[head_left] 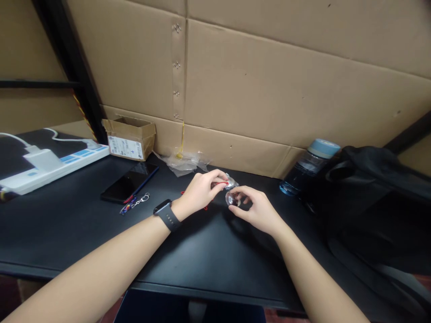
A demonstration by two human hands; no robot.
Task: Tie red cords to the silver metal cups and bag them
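Note:
My left hand [200,188], with a dark watch [164,211] on its wrist, pinches a thin red cord [221,182] between thumb and fingers. Just beyond those fingertips is a shiny clear piece [230,182]; whether the hand also holds it I cannot tell. Bits of red cord also show under the left hand. My right hand [257,208] curls its fingers and thumb around a small round clear plastic piece [230,198], like a shallow cup or half shell. The two hands are close together above the black table [208,251].
Behind the hands lies a crumpled clear plastic bag [182,162]. To the left are a phone [129,181], a keychain [134,204], an open cardboard box [129,139] and a white power strip [60,167]. A bottle [308,166] and a black bag [373,211] stand right.

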